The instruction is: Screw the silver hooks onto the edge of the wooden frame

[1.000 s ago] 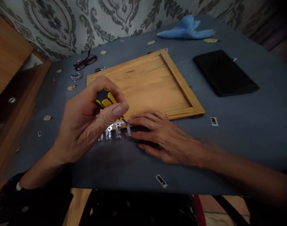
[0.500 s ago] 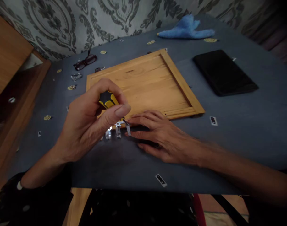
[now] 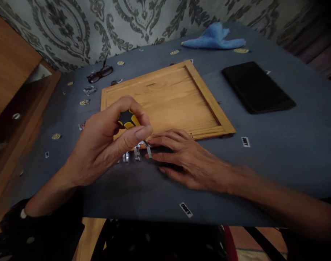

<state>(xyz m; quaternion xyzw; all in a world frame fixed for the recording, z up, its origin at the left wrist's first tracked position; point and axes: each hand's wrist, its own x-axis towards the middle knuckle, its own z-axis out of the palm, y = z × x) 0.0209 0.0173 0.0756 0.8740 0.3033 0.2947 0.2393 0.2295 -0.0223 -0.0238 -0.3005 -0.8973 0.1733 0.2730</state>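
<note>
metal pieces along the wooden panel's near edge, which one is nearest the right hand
The rightmost piece, at the right hand; the other pieces sit farther left.

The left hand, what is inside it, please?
Inside the left hand is a black-and-yellow screwdriver; part of its handle and shaft show. The hand covers the rest.

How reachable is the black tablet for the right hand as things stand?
Probably yes: the right hand rests at the near edge of the wooden panel, and only the panel's low corner seems to lie toward the black tablet, whose top is uncovered.
</note>
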